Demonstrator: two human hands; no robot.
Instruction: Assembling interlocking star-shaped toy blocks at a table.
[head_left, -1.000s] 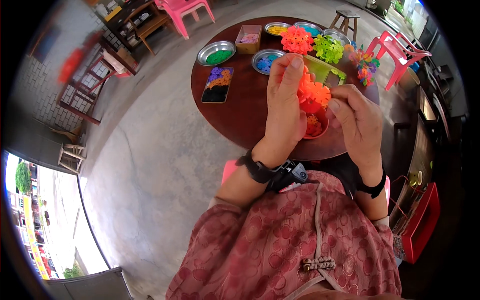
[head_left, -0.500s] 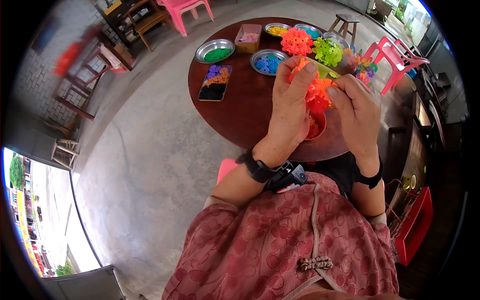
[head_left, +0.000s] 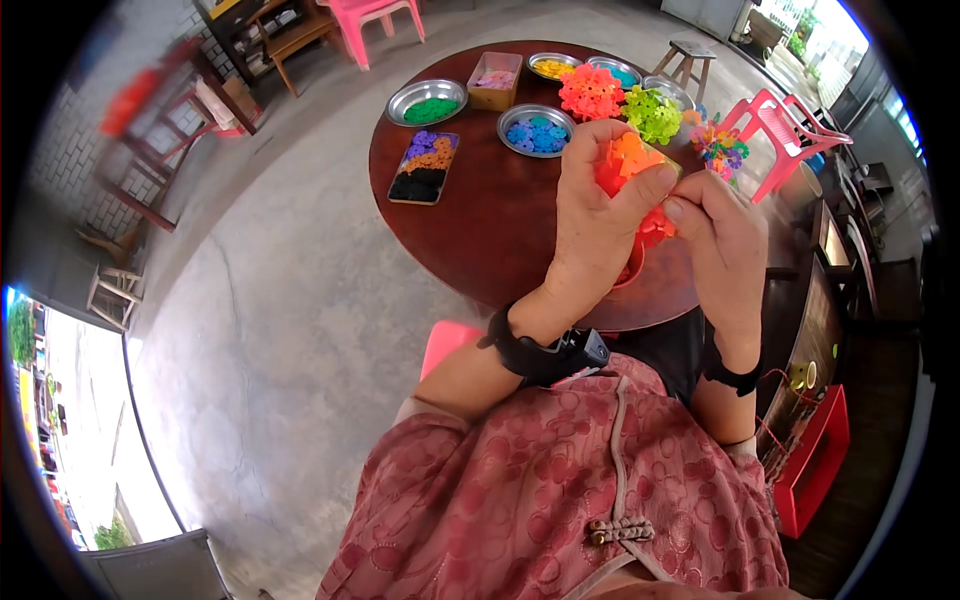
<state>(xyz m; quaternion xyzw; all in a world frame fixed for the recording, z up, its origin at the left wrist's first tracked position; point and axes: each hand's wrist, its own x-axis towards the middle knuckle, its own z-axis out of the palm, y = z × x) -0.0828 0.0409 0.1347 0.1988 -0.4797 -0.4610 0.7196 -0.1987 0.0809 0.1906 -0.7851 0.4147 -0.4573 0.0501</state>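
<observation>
An orange-red cluster of interlocking plastic flower pieces [head_left: 630,158] is held up over the near right part of the round table. My left hand [head_left: 588,225] wraps around it from the left, its thumb lying across the front. At the cluster's lower right edge, my right hand [head_left: 722,235] pinches with thumb and forefinger; whether a separate piece is between those fingertips cannot be made out. Below the hands a red container [head_left: 633,267] is mostly covered by my left hand and wrist. Just beyond the hands sit a coral-red flower-piece ball [head_left: 590,92] and a lime-green one [head_left: 652,115].
On the dark red table [head_left: 460,235] stand metal dishes of blue pieces [head_left: 536,132], green pieces [head_left: 430,110] and yellow pieces [head_left: 553,67]. A tray [head_left: 424,168] holds purple, orange and black pieces. A multicoloured cluster [head_left: 722,145] lies right, near a pink chair [head_left: 790,130].
My left thumb has moved down across the front of the cluster, which has turned in my hands. My right hand has shifted slightly lower. The whole view has swung a little.
</observation>
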